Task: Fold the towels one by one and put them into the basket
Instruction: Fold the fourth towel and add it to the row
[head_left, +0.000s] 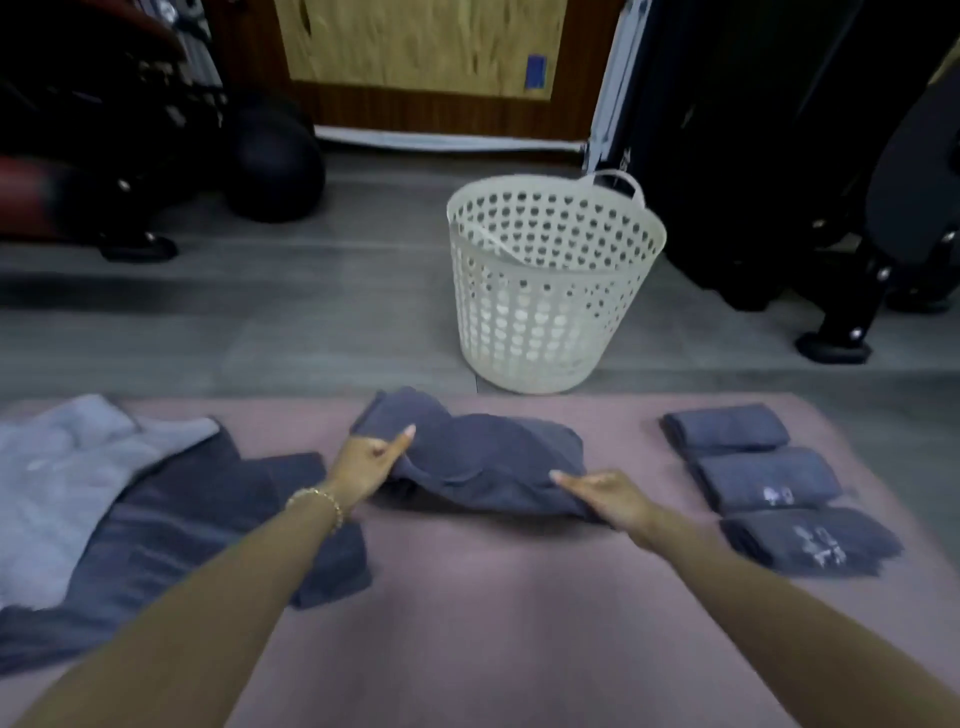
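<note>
From my feed, both bare forearms reach forward over the pinkish mat (493, 649), a gold bracelet (317, 501) on the left wrist. The left hand (366, 462) pinches the left edge of a rumpled dark grey towel (483, 457), forefinger stretched along the cloth. The right hand (605, 496) grips the towel's near right corner, fingers curled under it. The towel lies on the mat between the two hands. To the right, three folded towels (769, 478) sit in a row. To the left, unfolded dark towels (171, 519) lie partly under a light grey towel (62, 478). Beyond the mat, a cream perforated basket (550, 291) stands upright on the grey floor; I see only its inner wall.
</note>
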